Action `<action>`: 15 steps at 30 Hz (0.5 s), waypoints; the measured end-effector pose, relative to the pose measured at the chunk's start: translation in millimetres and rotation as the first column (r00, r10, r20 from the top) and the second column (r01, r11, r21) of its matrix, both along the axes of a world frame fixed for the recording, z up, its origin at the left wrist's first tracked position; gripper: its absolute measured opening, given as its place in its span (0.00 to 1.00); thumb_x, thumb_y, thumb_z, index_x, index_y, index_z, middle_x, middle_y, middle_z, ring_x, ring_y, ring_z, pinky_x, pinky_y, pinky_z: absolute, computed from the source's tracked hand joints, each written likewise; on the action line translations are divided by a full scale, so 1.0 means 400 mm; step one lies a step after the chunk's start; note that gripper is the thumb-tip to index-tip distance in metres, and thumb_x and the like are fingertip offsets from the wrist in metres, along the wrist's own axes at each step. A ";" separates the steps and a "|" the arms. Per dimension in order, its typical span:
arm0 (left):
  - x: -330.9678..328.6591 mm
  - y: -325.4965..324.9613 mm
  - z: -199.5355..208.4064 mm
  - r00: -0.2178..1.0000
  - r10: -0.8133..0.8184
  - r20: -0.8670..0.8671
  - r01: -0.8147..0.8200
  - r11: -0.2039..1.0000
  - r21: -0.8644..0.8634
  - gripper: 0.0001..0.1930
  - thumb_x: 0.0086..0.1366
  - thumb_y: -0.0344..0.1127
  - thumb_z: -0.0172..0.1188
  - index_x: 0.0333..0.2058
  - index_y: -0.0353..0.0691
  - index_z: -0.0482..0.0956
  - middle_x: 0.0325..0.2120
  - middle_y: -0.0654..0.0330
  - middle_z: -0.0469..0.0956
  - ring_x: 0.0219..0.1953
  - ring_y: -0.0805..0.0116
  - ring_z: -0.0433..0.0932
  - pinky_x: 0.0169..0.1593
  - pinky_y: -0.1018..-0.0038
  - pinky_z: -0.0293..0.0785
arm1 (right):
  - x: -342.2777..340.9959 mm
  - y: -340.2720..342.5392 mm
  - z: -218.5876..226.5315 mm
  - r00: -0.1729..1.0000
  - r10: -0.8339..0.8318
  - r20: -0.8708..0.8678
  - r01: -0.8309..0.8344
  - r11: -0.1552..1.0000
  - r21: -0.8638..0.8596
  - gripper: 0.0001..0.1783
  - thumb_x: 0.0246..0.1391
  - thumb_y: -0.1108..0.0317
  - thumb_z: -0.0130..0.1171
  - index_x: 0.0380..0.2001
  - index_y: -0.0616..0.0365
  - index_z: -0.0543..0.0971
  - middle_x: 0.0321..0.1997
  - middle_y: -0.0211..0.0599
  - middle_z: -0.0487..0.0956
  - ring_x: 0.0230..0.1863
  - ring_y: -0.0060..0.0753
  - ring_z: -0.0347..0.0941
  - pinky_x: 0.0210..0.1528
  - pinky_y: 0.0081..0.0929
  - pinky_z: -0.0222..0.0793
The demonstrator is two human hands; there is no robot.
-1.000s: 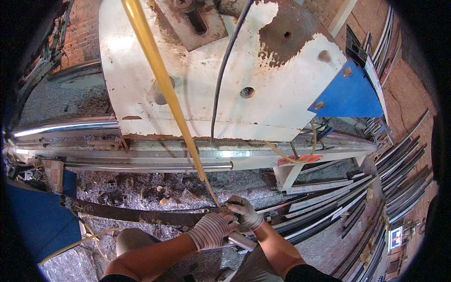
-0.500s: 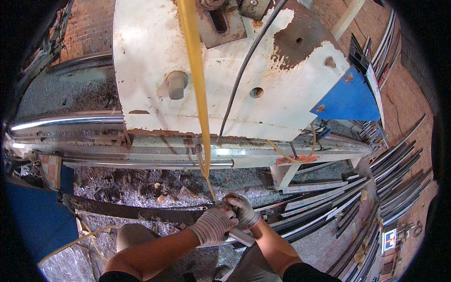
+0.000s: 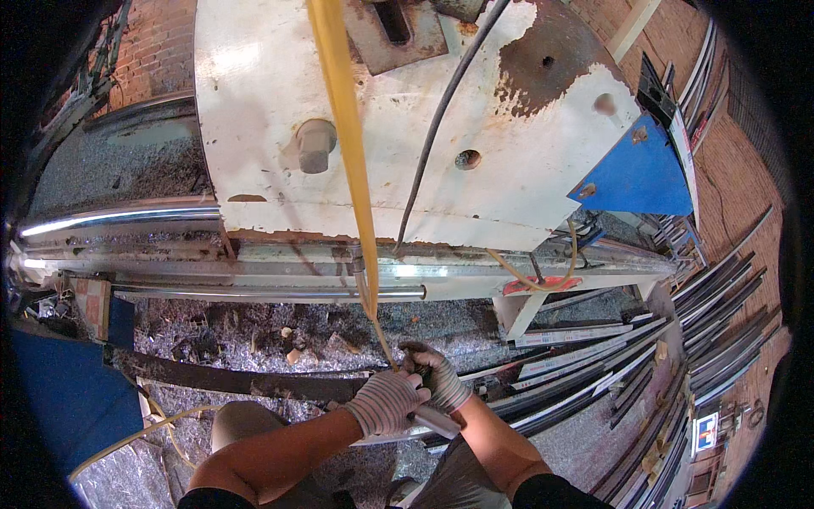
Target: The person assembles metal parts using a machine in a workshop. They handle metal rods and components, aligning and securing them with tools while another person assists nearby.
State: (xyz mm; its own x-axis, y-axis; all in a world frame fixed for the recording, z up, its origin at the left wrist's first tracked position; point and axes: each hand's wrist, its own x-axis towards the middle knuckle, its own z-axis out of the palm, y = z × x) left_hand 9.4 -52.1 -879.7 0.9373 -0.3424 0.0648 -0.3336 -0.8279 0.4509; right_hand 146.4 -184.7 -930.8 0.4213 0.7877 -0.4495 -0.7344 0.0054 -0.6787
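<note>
Both my hands wear knitted work gloves and meet low in the middle of the head view. My left hand (image 3: 386,401) is closed around a grey metal handle (image 3: 437,422) that pokes out to the right of the fist. My right hand (image 3: 434,375) grips the same spot from above, at the lower end of a long yellow hose (image 3: 348,153). The hose runs up from my hands across the front of a big white machine (image 3: 271,110) with rust patches.
A shiny steel rail (image 3: 254,273) runs across under the machine. Metal shavings (image 3: 237,327) cover the floor below it. Many long metal profiles (image 3: 678,339) lie stacked on the right. A blue panel (image 3: 68,399) stands at the left, a blue bracket (image 3: 640,174) on the machine's right.
The view has shifted, so the machine and yellow hose look larger and closer. My hands stay clasped together at the hose's lower end.
</note>
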 end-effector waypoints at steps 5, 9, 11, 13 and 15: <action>0.000 0.004 -0.011 1.000 0.024 0.006 -0.024 1.000 -0.010 0.18 0.54 0.45 0.67 0.41 0.47 0.76 0.37 0.57 0.72 0.43 0.54 0.77 0.44 0.56 0.75 | 0.013 0.003 -0.022 1.000 -0.006 -0.008 0.006 1.000 0.005 0.23 0.55 0.66 0.58 0.55 0.58 0.76 0.42 0.36 0.81 0.41 0.35 0.78 0.46 0.33 0.77; 0.004 0.004 -0.019 0.999 0.043 -0.013 -0.044 0.999 -0.008 0.18 0.54 0.43 0.66 0.42 0.45 0.76 0.39 0.56 0.73 0.44 0.53 0.77 0.45 0.57 0.75 | 0.015 0.010 -0.023 1.000 -0.009 -0.013 0.009 0.999 0.044 0.22 0.55 0.68 0.58 0.54 0.58 0.77 0.43 0.35 0.80 0.42 0.35 0.77 0.48 0.35 0.76; 0.004 0.004 -0.026 0.998 0.058 -0.016 -0.058 0.998 -0.029 0.19 0.54 0.42 0.66 0.43 0.44 0.76 0.39 0.56 0.73 0.44 0.53 0.77 0.45 0.57 0.75 | 0.008 0.012 -0.011 0.998 -0.059 0.018 0.059 0.998 0.020 0.22 0.55 0.67 0.58 0.54 0.59 0.77 0.44 0.35 0.80 0.43 0.35 0.78 0.51 0.35 0.76; 0.004 0.004 -0.035 0.998 0.062 0.022 -0.060 0.997 -0.051 0.21 0.52 0.41 0.67 0.44 0.43 0.77 0.39 0.55 0.73 0.43 0.52 0.77 0.44 0.56 0.75 | 0.000 0.013 0.005 0.998 -0.069 0.009 0.069 0.997 0.018 0.23 0.53 0.67 0.59 0.53 0.60 0.78 0.38 0.34 0.78 0.38 0.32 0.75 0.46 0.31 0.74; 0.004 0.003 -0.044 0.995 0.067 0.068 -0.061 0.995 -0.079 0.21 0.51 0.42 0.68 0.43 0.43 0.77 0.39 0.54 0.73 0.43 0.52 0.77 0.44 0.56 0.75 | -0.004 0.011 0.022 1.000 -0.029 0.007 0.028 0.995 0.097 0.23 0.54 0.66 0.59 0.54 0.60 0.78 0.36 0.33 0.78 0.37 0.30 0.75 0.44 0.28 0.72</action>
